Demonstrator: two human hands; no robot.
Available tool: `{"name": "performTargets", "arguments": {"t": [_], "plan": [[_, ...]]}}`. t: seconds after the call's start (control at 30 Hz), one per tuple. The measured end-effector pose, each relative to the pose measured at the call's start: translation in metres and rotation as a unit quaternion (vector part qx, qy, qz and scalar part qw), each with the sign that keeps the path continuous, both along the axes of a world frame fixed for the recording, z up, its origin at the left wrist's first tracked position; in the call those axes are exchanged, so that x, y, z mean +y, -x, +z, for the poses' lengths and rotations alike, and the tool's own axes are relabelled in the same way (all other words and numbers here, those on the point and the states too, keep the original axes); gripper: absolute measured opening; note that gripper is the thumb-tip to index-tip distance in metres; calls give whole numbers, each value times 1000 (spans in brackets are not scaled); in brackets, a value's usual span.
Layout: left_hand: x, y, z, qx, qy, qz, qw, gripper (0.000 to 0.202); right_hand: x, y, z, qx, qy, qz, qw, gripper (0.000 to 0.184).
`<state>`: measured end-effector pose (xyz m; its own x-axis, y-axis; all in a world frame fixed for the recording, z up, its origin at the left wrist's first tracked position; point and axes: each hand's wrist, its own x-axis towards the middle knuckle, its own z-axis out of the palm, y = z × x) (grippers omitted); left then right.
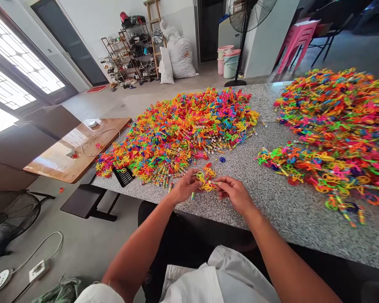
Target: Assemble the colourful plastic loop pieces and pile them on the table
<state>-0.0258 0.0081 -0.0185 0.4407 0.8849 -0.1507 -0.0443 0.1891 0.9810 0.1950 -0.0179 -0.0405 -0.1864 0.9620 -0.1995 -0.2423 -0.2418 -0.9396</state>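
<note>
- Head view, lower centre of the frame: left hand (186, 187) closed, pinching a small bunch of yellow and orange loops (206, 181) from its left side.
- Right hand (235, 193) closed as well, fingertips gripping the right end of the same bunch; whether a thin stick is also held there, too small to tell.
- Bunch kept just above the grey speckled surface (271, 206), near its front edge, in the bare strip between the two heaps.
- Centre of the frame: large heap of coloured loops (183, 122), with a row of small striped sticks (164, 174) along its near side, just beside the left hand.
- Right of the frame: second heap (341, 122), well apart from both hands.
- Just above the hands: single blue ring (222, 159), lying alone on the surface.
- Left of the hands: black ribbed item (124, 176), touching the large heap at the edge of the surface.
- Possible trouble, as a judgement: loops hooking into each other and pulling loose from the pinch, because so light and springy.
- Also possible: a piece falling over the front edge to the floor, since held so close to it.
- Also possible: left forearm sweeping the sticks out of their row, being so near.
</note>
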Motion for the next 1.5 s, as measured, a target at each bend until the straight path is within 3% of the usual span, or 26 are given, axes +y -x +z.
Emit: {"name": "performTargets", "arguments": {"t": [0.2,0.43,0.87,1.03,1.17,1.27,1.4,1.43,1.5], "plan": [[0,-3,10,24,-4,-72,997,58,-1,-1,-1,50,29,28,998,29],[0,-5,13,29,1,-59,998,57,-7,1,-5,132,68,15,989,31],[-7,-8,7,69,-37,-40,996,48,-12,2,-4,111,116,8,987,35],[-8,-10,10,100,-65,-40,992,42,-14,-1,4,51,57,15,997,37],[-9,-15,2,150,-86,-32,984,43,-19,-1,5,-101,-61,7,993,31],[-10,-23,-9,202,-127,-1,971,54,-23,-1,2,-218,-123,-25,968,25],[0,-30,-15,232,-166,5,959,67,-17,-20,-3,-242,-78,-64,965,24],[5,-30,-15,246,-167,19,955,63,-12,-31,-4,-228,-59,-100,967,26],[13,-28,-16,308,-168,70,934,46,1,-57,-4,-163,-33,-233,958,31]]}}
